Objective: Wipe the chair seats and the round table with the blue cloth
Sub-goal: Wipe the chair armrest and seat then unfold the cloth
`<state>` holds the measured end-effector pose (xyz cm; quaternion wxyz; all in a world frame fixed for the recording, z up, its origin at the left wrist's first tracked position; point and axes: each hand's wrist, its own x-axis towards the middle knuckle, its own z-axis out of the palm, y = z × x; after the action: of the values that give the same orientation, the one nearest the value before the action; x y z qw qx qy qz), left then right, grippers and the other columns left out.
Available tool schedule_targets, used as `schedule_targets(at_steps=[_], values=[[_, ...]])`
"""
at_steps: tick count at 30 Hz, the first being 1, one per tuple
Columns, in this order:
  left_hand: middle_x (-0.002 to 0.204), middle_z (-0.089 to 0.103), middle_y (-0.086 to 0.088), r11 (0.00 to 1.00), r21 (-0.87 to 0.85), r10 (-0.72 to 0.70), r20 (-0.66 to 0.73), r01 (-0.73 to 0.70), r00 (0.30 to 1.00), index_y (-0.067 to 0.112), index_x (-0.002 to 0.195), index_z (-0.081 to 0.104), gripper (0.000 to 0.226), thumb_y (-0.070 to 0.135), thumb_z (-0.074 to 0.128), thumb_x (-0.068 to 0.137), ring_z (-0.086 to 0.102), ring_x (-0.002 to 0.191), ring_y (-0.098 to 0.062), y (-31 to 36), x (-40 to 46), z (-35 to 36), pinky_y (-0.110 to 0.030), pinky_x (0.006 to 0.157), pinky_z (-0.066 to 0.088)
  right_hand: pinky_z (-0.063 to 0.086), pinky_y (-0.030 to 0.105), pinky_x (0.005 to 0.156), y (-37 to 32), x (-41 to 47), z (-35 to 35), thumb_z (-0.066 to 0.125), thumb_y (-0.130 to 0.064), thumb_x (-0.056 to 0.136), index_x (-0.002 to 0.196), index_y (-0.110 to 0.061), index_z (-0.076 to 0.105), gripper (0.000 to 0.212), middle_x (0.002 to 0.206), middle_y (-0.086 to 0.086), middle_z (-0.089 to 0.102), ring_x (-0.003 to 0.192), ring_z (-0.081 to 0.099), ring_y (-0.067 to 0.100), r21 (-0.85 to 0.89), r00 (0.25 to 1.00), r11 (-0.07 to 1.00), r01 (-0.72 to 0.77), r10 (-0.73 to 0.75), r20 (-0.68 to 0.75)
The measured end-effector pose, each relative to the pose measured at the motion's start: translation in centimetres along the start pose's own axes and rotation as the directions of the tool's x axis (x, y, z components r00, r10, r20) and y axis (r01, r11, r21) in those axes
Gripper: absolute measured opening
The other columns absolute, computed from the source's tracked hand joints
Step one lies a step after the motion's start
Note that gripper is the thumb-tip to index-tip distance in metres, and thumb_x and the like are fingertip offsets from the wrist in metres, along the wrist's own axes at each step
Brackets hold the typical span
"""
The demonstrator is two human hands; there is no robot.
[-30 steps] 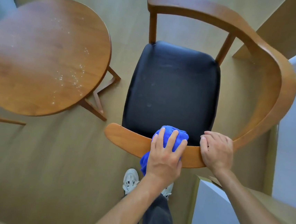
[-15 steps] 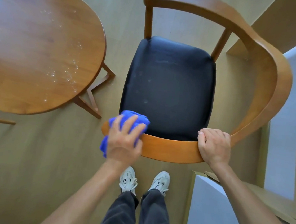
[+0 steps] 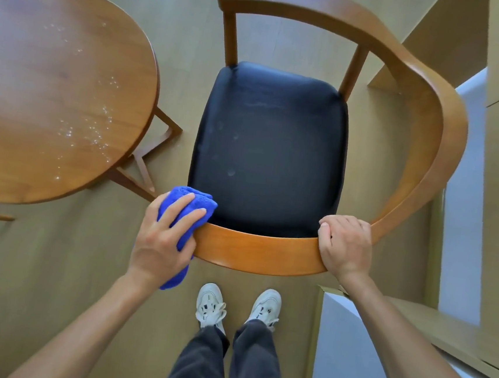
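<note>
The left hand [image 3: 162, 238] presses the bunched blue cloth [image 3: 185, 213] onto the chair's wooden rail [image 3: 254, 251] at the seat's [image 3: 269, 148] seven o'clock corner, while the right hand [image 3: 344, 246] clamps the rail at five o'clock, presumably steadying it; the crumb-speckled round table [image 3: 53, 93] waits at nine o'clock.

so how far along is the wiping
Nothing looks finished. In hand: the left hand presses the blue cloth on the chair's wooden rail; the right hand holds that rail. Left: pale smudges on the black seat, white specks on the round table.
</note>
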<state>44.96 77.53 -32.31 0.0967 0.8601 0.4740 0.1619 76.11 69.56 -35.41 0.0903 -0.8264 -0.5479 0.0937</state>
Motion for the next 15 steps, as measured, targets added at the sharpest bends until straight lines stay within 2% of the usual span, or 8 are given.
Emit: schedule_targets(at_steps=[2, 5, 9, 10, 12, 14, 15], values=[[0.124, 0.062, -0.014, 0.998, 0.014, -0.067, -0.035, 0.067, 0.997, 0.006, 0.107, 0.072, 0.037, 0.003, 0.06, 0.072, 0.049, 0.115, -0.048, 0.8, 0.1, 0.5, -0.056, 0.097, 0.044, 0.038, 0.035, 0.079, 0.0, 0.0, 0.0, 0.035, -0.024, 0.085, 0.073, -0.017, 0.068, 0.036, 0.078, -0.004, 0.07, 0.081, 0.061, 0.019, -0.005, 1.0, 1.0, -0.005, 0.005, 0.002], [0.124, 0.063, -0.012, 0.995, 0.004, -0.095, -0.077, 0.096, 0.992, 0.008, 0.105, 0.073, 0.036, 0.006, 0.059, 0.072, 0.049, 0.115, -0.048, 5.1, -0.4, 2.4, -0.056, 0.096, 0.043, 0.038, 0.034, 0.078, -0.1, 0.0, 0.0, 0.038, -0.023, 0.085, 0.071, -0.018, 0.068, 0.033, 0.077, -0.005, 0.069, 0.079, 0.06, 0.018, -0.007, 1.0, 1.0, -0.013, 0.014, 0.01], [0.127, 0.062, -0.01, 0.978, -0.085, -0.19, 0.012, 0.191, 0.982, 0.013, 0.109, 0.072, 0.038, 0.009, 0.067, 0.072, 0.05, 0.118, -0.046, 14.0, -0.5, 4.8, -0.055, 0.097, 0.044, 0.034, 0.032, 0.084, -0.3, 0.1, -0.5, 0.043, -0.025, 0.086, 0.078, -0.018, 0.07, 0.029, 0.083, -0.006, 0.071, 0.085, 0.062, 0.018, 0.059, 0.999, 0.998, -0.027, 0.025, 0.038], [0.129, 0.06, -0.01, 0.967, -0.116, -0.222, 0.061, 0.227, 0.973, 0.014, 0.111, 0.071, 0.038, 0.011, 0.069, 0.073, 0.049, 0.121, -0.045, 16.5, 0.0, 5.2, -0.055, 0.097, 0.044, 0.034, 0.031, 0.086, -0.3, 0.3, -0.8, 0.042, -0.026, 0.087, 0.082, -0.017, 0.072, 0.031, 0.087, -0.005, 0.072, 0.088, 0.063, 0.018, 0.112, 0.999, 0.993, -0.036, 0.031, 0.042], [0.136, 0.055, -0.007, 0.925, -0.214, -0.285, 0.154, 0.314, 0.946, 0.016, 0.117, 0.068, 0.039, 0.021, 0.068, 0.078, 0.041, 0.13, -0.04, 20.8, 1.1, 5.8, -0.054, 0.102, 0.04, 0.036, 0.033, 0.092, -0.4, 0.7, -1.9, 0.039, -0.024, 0.09, 0.091, -0.013, 0.073, 0.036, 0.096, 0.0, 0.073, 0.097, 0.062, 0.019, 0.336, 0.99, 0.933, -0.13, 0.107, 0.087], [0.144, 0.046, 0.0, 0.801, -0.401, -0.383, 0.226, 0.444, 0.896, 0.02, 0.126, 0.062, 0.04, 0.029, 0.054, 0.088, 0.031, 0.138, -0.03, 22.9, 2.2, 5.4, -0.051, 0.109, 0.032, 0.038, 0.03, 0.095, -0.9, 0.8, -3.5, 0.04, -0.018, 0.095, 0.103, -0.01, 0.07, 0.032, 0.107, 0.002, 0.069, 0.109, 0.057, 0.02, 0.561, 0.966, 0.787, -0.258, 0.212, 0.146], [0.145, 0.044, 0.003, 0.736, -0.487, -0.406, 0.238, 0.47, 0.882, 0.02, 0.129, 0.059, 0.04, 0.03, 0.047, 0.091, 0.03, 0.138, -0.026, 22.7, 2.5, 5.0, -0.049, 0.11, 0.031, 0.036, 0.026, 0.094, -1.4, 0.4, -4.1, 0.04, -0.018, 0.095, 0.109, -0.011, 0.067, 0.031, 0.111, -0.001, 0.065, 0.113, 0.054, 0.02, 0.596, 0.959, 0.753, -0.278, 0.248, 0.135]])
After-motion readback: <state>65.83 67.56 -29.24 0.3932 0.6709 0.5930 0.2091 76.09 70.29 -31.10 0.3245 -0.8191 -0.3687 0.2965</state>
